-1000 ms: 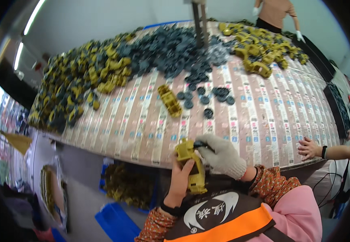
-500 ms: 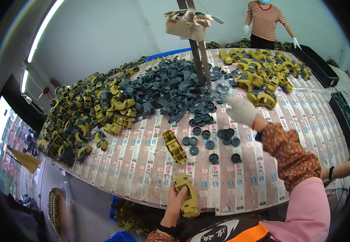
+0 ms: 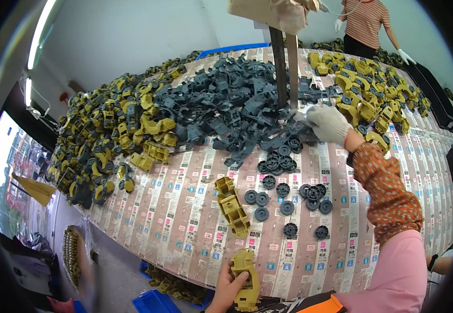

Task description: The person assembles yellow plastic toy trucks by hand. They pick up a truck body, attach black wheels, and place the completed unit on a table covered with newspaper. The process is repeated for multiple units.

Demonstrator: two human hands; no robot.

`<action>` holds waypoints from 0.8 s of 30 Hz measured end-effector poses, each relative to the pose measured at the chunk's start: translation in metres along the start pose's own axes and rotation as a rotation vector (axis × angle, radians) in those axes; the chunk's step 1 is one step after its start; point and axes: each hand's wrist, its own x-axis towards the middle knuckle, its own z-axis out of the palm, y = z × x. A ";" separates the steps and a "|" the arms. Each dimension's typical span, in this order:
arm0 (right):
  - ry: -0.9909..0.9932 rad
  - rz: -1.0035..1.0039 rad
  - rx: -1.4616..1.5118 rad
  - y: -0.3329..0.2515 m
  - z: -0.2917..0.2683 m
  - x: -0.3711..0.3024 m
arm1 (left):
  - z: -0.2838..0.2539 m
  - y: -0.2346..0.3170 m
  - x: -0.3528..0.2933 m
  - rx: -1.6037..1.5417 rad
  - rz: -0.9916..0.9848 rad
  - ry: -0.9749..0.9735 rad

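My bare left hand (image 3: 230,284) grips a yellow toy car body (image 3: 246,281) at the table's near edge, thumb pressed on its side. Beyond it, a second yellow car body (image 3: 231,206) lies on the table with its hollow side up. My right hand (image 3: 328,124), in a white glove, is stretched far out, its fingers closed on a crumpled clear plastic bag (image 3: 304,131) beside the post. The fingertips are partly hidden. Several dark grey toy wheels (image 3: 287,207) lie loose between the hands, with a cluster of wheels (image 3: 277,163) just below the bag.
A heap of dark grey plastic parts (image 3: 226,104) covers the table's middle. Yellow toy cars are piled at left (image 3: 106,130) and far right (image 3: 378,88). A metal post (image 3: 279,68) rises from the table. Another person (image 3: 365,23) stands beside a long black bin (image 3: 430,96).
My right hand has moved farther out, onto the plastic bag. The left hand still grips the car body. The whole view has shifted, so the table appears lower and to the right.
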 end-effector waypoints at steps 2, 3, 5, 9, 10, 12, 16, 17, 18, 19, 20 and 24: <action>-0.038 -0.065 -0.057 -0.008 -0.022 -0.028 | -0.001 -0.003 0.001 0.049 0.014 -0.014; -0.049 -0.080 -0.052 -0.014 -0.029 -0.042 | 0.003 0.003 0.000 0.023 0.006 -0.014; -0.075 -0.109 -0.049 -0.025 -0.044 -0.068 | 0.012 0.014 -0.002 -0.035 -0.013 -0.017; -0.393 -0.236 0.306 -0.033 -0.085 -0.085 | 0.009 0.011 -0.003 -0.032 -0.047 -0.009; -0.478 -0.197 0.429 -0.034 -0.095 -0.077 | 0.009 0.013 -0.006 -0.039 -0.046 -0.001; -0.520 -0.032 0.603 -0.017 -0.106 -0.062 | 0.010 0.016 -0.005 -0.056 -0.045 -0.018; 0.053 0.256 0.119 0.041 -0.050 0.001 | 0.009 0.012 -0.004 -0.027 -0.041 -0.003; 0.058 0.293 0.118 0.053 -0.034 0.013 | 0.006 0.006 -0.002 -0.021 -0.031 0.002; 0.061 0.319 0.128 0.058 -0.016 0.028 | 0.004 0.002 -0.003 -0.018 -0.021 0.022; 0.063 0.352 0.126 0.060 -0.006 0.036 | 0.005 0.003 -0.002 -0.015 -0.020 0.019; 0.058 0.337 0.134 0.061 0.004 0.041 | 0.006 0.005 -0.002 -0.011 -0.020 0.015; -0.077 0.271 0.144 0.035 0.010 0.060 | 0.004 0.004 -0.003 0.038 -0.007 0.001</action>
